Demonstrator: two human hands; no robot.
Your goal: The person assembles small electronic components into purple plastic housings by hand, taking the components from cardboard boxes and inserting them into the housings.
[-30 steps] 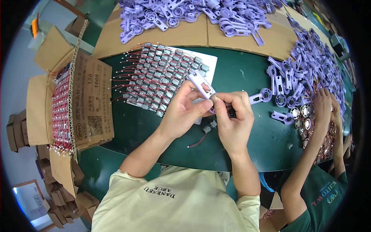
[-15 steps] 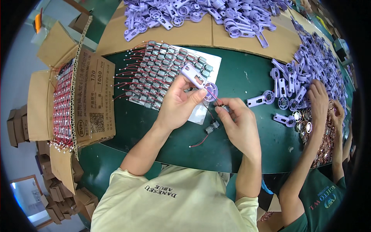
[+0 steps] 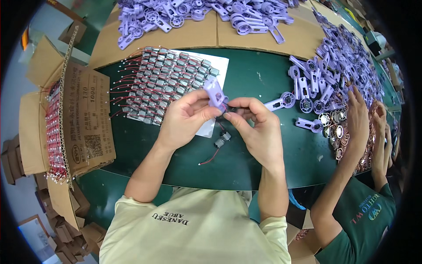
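My left hand (image 3: 184, 121) grips a purple plastic housing (image 3: 214, 91), a slotted handle with a ring at one end. It is tilted, slotted end up, and its ring end is partly hidden by my fingers. My right hand (image 3: 260, 132) is closed in a pinch close against that ring end, on a small wired motor mostly covered by the fingers. A thin red wire shows between the two hands. Just below them, loose small grey motors (image 3: 222, 139) lie on the green table (image 3: 193, 174), one with a red wire trailing toward me.
Rows of wired motors (image 3: 162, 83) cover a white board (image 3: 222, 70). At left stands an open carton (image 3: 92, 119) of motors. Purple housings (image 3: 246, 17) pile up on cardboard behind, more at right beside copper-coloured coil-like rings (image 3: 338, 132). A co-worker's hands (image 3: 358, 116) work there.
My hands have come closer together, and the housing has turned more upright, its ring end meeting my right fingers. The whole scene has shifted left in view. The co-worker's hands have moved slightly.
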